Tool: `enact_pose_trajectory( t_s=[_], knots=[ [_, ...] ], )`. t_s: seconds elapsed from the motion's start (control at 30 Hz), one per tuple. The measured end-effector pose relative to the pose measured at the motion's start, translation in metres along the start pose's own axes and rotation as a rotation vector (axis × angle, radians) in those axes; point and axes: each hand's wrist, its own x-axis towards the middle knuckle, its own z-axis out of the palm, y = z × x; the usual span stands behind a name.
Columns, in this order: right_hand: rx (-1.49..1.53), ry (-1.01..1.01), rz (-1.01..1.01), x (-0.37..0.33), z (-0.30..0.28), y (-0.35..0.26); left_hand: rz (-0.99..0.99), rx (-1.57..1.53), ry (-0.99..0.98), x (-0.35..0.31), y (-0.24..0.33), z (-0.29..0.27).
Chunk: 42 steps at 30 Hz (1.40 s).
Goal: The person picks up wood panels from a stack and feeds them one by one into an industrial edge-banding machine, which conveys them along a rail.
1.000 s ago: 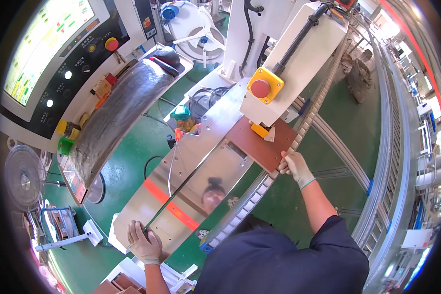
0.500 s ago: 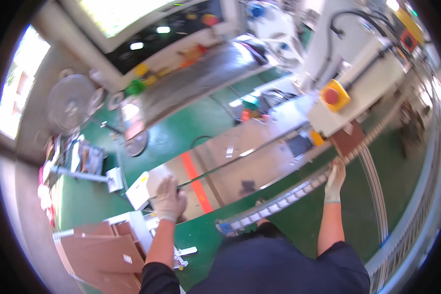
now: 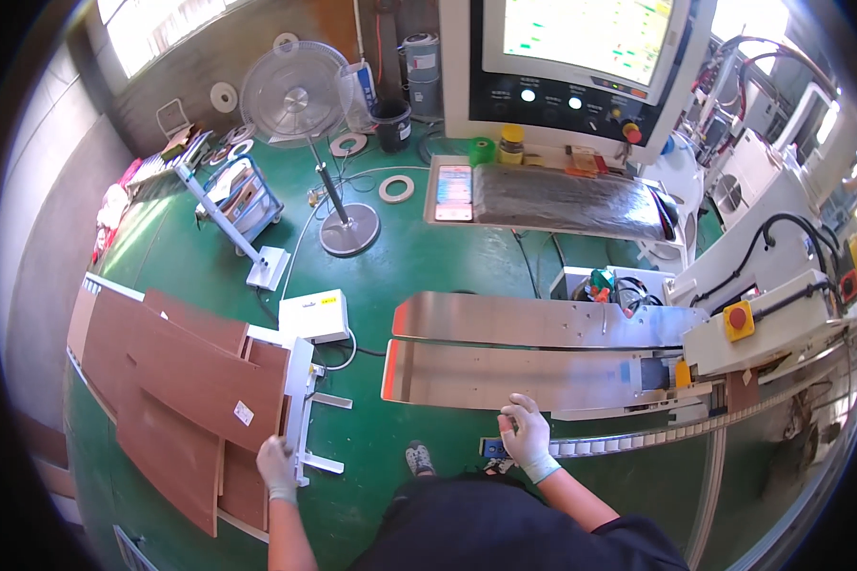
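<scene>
My left hand (image 3: 277, 468), in a thin pale glove, is at the near right corner of a stack of brown panels (image 3: 186, 366). Its fingers are loosely bent beside the panel edge; I cannot tell whether they touch it. A small white label (image 3: 244, 412) sticks to the top panel. My right hand (image 3: 527, 436), gloved the same way, hovers with fingers apart and nothing in them. It is in front of the metal machine table (image 3: 505, 373), over the end of a roller track (image 3: 628, 442). A small brown piece (image 3: 743, 391) lies by the machine at right.
A white box (image 3: 314, 316) with a cable stands between the stack and the table. Farther off are a pedestal fan (image 3: 295, 100), a blue cart (image 3: 243, 200) and a control console (image 3: 567, 105). A red stop button (image 3: 737, 322) is on the machine arm. White bars (image 3: 326, 463) jut from the stack's stand.
My view has turned left toward the brown panels. My left hand has gone from the metal table to the stack, and my right hand has left the brown piece by the machine.
</scene>
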Motion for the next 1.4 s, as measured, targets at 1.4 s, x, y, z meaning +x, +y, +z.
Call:
enact_pose_trajectory(
  t_s=[1.4],
  knots=[
    [0.982,-0.21,0.68,-0.011,-0.01,-0.109,-0.381,-1.181,-0.282,0.029,0.002,-0.037]
  ],
)
